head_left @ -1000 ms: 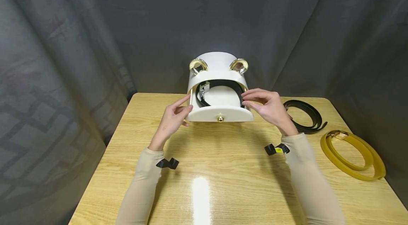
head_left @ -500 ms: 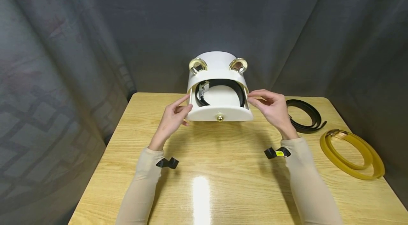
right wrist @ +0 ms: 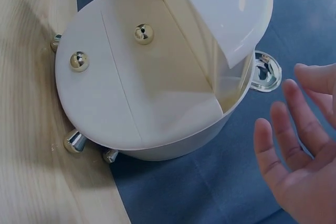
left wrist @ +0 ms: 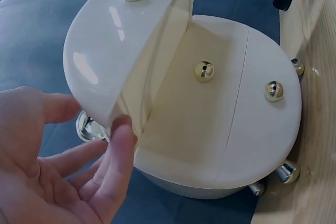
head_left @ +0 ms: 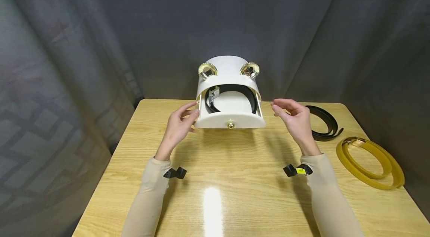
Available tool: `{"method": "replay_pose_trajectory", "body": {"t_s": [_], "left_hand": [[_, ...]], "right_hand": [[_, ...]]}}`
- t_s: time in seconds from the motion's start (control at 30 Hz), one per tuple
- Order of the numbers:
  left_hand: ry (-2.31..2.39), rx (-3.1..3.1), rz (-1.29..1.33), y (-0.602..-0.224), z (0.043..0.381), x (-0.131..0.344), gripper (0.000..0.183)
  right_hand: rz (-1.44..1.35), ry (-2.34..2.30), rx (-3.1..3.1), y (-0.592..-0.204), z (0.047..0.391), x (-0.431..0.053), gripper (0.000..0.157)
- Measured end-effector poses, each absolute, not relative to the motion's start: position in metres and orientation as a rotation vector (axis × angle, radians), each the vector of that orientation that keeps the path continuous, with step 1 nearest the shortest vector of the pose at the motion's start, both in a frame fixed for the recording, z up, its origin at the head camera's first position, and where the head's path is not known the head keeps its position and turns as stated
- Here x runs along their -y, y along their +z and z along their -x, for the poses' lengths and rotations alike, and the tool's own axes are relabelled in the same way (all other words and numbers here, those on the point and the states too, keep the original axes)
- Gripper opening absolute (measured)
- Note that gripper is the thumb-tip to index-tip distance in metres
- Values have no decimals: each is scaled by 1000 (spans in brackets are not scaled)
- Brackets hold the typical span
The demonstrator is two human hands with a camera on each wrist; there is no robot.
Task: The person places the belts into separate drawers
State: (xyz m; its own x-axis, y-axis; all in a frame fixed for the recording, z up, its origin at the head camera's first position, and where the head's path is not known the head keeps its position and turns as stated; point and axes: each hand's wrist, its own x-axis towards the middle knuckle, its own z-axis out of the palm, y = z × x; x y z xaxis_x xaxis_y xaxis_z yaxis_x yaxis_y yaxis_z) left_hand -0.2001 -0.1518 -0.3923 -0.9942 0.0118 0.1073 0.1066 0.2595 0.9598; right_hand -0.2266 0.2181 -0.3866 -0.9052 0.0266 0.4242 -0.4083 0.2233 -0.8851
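A white rounded storage box (head_left: 228, 67) with gold ear-like ornaments stands at the table's far side. Its top drawer (head_left: 215, 121), with a gold knob, is pulled out. Inside lies a coiled black belt (head_left: 252, 99) with a silver buckle (head_left: 213, 95). My left hand (head_left: 177, 125) is at the drawer's left edge, fingers loosely bent; in the left wrist view a fingertip reaches the lower corner of the drawer front (left wrist: 100, 40). My right hand (head_left: 295, 119) hovers off the drawer's right side, holding nothing, its fingers relaxed in the right wrist view.
Right of the box, another coiled black belt (head_left: 330, 121) lies partly behind my right hand. A coiled yellow belt (head_left: 389, 166) sits nearer, by the table's right edge. Dark curtains (head_left: 215, 16) hang behind. Lower gold knobs (left wrist: 274, 91) mark the box's other drawers.
My right hand has let go of the black belt in the drawer and moved away to the right. My left hand has eased slightly left at the drawer's edge.
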Motion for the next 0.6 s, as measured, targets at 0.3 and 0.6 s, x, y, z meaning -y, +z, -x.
{"method": "replay_pose_trajectory", "body": {"t_s": [0.3,0.6], "left_hand": [[-1393,2397,22,-384,189,144,41],[-1240,2223,142,-375,178,136,31]], "right_hand": [[-297,1780,2113,-393,216,-220,14],[-248,1757,2139,-400,208,-223,21]]}}
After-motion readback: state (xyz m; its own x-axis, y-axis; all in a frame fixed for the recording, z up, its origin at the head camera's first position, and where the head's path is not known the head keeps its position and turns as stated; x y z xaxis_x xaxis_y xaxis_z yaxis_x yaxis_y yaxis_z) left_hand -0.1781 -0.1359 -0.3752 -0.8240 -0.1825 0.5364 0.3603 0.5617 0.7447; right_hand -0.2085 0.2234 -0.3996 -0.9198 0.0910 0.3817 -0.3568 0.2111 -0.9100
